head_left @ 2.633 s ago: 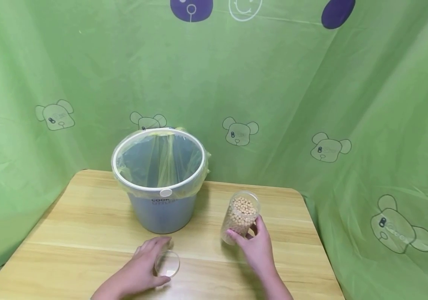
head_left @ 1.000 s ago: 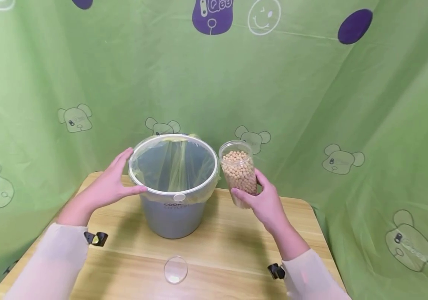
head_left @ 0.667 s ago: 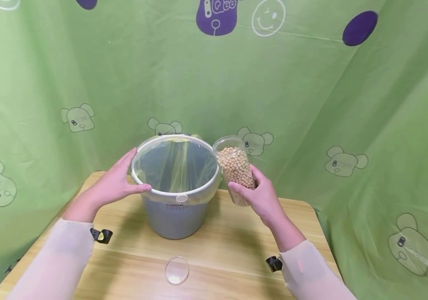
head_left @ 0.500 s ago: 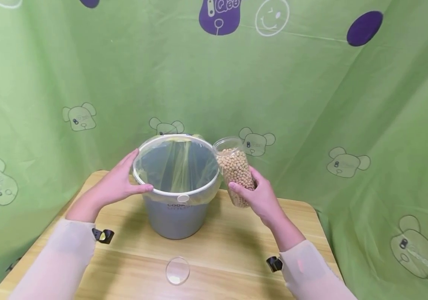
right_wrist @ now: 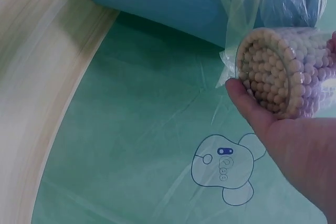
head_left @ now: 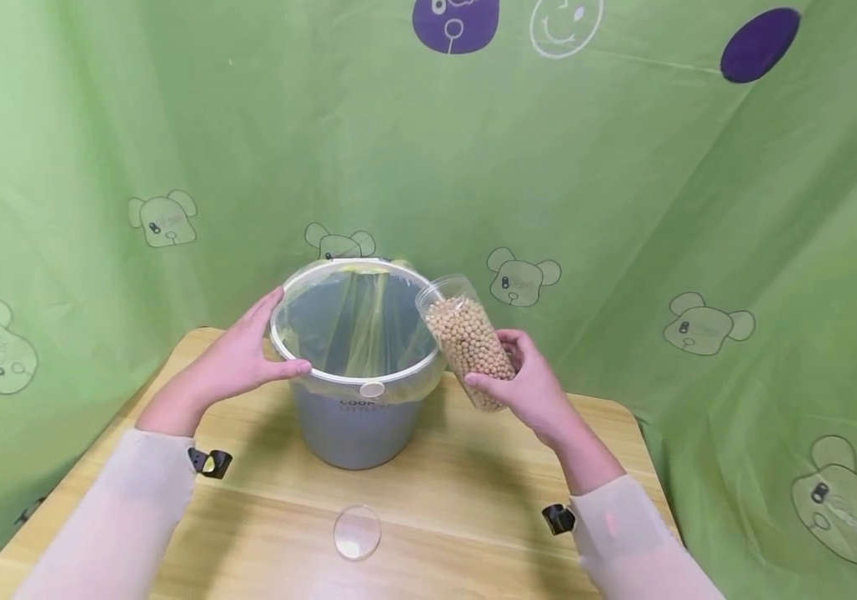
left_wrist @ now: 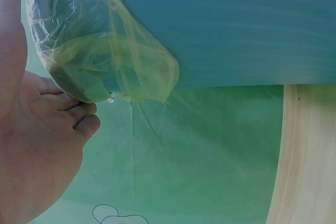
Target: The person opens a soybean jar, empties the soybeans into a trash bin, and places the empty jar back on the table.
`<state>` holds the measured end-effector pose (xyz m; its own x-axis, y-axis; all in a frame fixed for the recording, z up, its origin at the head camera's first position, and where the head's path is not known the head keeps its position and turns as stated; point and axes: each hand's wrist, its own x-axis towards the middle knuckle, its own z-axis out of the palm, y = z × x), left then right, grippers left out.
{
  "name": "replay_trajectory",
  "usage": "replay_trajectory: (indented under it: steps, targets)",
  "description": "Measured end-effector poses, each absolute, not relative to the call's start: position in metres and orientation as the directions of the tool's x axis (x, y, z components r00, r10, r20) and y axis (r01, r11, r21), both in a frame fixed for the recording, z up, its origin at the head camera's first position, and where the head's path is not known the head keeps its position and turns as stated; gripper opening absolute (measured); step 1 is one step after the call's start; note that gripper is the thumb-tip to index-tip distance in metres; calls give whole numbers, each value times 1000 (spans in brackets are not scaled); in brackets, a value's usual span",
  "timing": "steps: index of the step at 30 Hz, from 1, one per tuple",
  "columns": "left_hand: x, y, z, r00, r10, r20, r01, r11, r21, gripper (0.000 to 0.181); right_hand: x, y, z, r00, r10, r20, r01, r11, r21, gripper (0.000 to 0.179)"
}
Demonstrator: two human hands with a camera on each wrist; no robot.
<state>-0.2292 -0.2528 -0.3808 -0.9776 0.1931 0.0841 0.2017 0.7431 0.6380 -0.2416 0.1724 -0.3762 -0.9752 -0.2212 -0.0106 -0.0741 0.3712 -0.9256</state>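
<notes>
My right hand (head_left: pixel 537 392) grips a clear plastic jar (head_left: pixel 471 346) filled with small round beige beans or beads. The jar tilts left, its uncapped mouth overlapping the right rim of a blue-grey bucket (head_left: pixel 357 433); its contents are inside. In the right wrist view the thumb (right_wrist: pixel 252 109) lies by the jar's base (right_wrist: pixel 265 72). At the bucket's left, my left hand (head_left: pixel 237 354) spans the rim, thumb extended along its front and fingers along its outer side. A yellowish plastic bag (head_left: pixel 364 321) lines the bucket, folded out beneath the white ring (left_wrist: pixel 39 56).
A clear round lid (head_left: pixel 357 532) lies on the wooden table (head_left: pixel 436 517) in front of the bucket. Green printed cloth (head_left: pixel 608 208) hangs close behind and along both sides. Black wrist mounts (head_left: pixel 211 463) sit at both sleeves.
My left hand has left the clear lid on the table and moved to the bucket's rim. The right hand has raised the jar, brought it to the bucket and tilted it further left.
</notes>
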Motion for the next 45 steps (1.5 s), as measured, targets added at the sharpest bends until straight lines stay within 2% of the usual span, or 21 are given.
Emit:
replay_trajectory:
  steps: [5,14,26,31,37,45]
  targets:
    - [-229,-253,-378,-978,190,80,196,739,645,136,-241,176,-373,-980,-198,3,-78,375,-924,85]
    - [-231,-254,-382,-979,189,78,193,736,648,136,-242,182,-375,-988,-150,-22,-40,399,-916,85]
    - [-229,-253,-380,-978,194,75,195,735,650,135,-243,187,-363,-969,-244,30,-139,444,-885,82]
    - [-229,-252,-379,-979,192,70,190,734,652,135,-243,192,-358,-960,-279,28,-147,415,-898,85]
    - [-230,-253,-380,-978,194,76,196,732,652,135,-243,192,-356,-965,-262,6,-100,344,-934,78]
    - [-229,-253,-380,-978,195,79,198,726,658,134,-244,194,-354,-973,-229,39,-132,409,-903,75]
